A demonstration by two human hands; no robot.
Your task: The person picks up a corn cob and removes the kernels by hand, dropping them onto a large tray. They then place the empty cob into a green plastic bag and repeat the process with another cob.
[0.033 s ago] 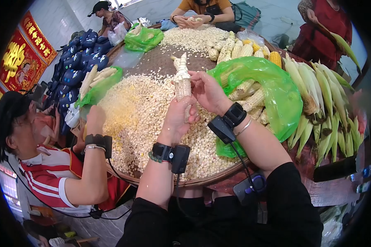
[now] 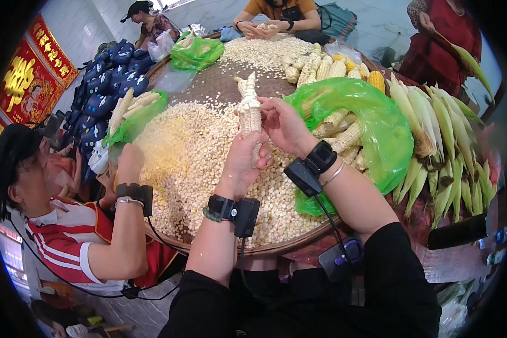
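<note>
A red wall hanging [image 2: 31, 76] with gold figures hangs at far left, above a stack of dark blue quilted bags [image 2: 104, 84]. Below them a co-worker in a red-and-white striped shirt [image 2: 67, 248] bends over the rim of the tray [image 2: 276, 247], a wide, round, shallow woven one, one hand [image 2: 130, 163] raised at its edge with a black wrist device and a metal bangle; whether that hand holds anything cannot be told. A mound of loose pale kernels [image 2: 180, 163], small and matte, covers the near half of the tray. The person's left hand [image 2: 243, 164] is closed around the lower end of a corn cob [image 2: 250, 110], which stands nearly upright over the kernels at the tray's middle, its surface white, bumpy and mostly stripped. The right hand [image 2: 284, 125] wraps its fingers against the cob's upper right side, thumb pressing on it. Both wrists carry black strapped devices with cables. Just right, a glossy crumpled green plastic bag [image 2: 377, 127] holds several husked ears. Two more green bags lie on the tray's left and far sides. A row of ears in pale green husks [image 2: 445, 141], too many to count, fans along the right rim. Two more people sit at the far side, and a third in red stands at upper right.
</note>
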